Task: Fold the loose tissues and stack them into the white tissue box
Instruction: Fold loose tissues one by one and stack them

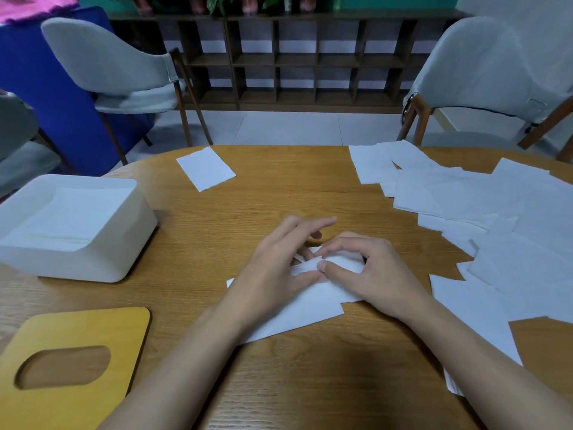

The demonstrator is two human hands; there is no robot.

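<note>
A white tissue (pixel 305 308) lies on the wooden table (pixel 279 197) in front of me, its far edge lifted and bent over. My left hand (pixel 279 262) and my right hand (pixel 366 271) meet at that raised edge, and the thumbs and fingers of both pinch it. The white tissue box (pixel 124 231) stands open at the left with folded tissues stacked inside. A heap of loose tissues (pixel 496 218) covers the right side of the table. One folded tissue (pixel 206 169) lies alone near the far edge.
The box's yellow wooden lid (pixel 93 330) with an oval slot lies at the near left. Grey chairs (pixel 124 72) stand beyond the table at left and right, with a dark cubby shelf (pixel 294 60) against the back wall.
</note>
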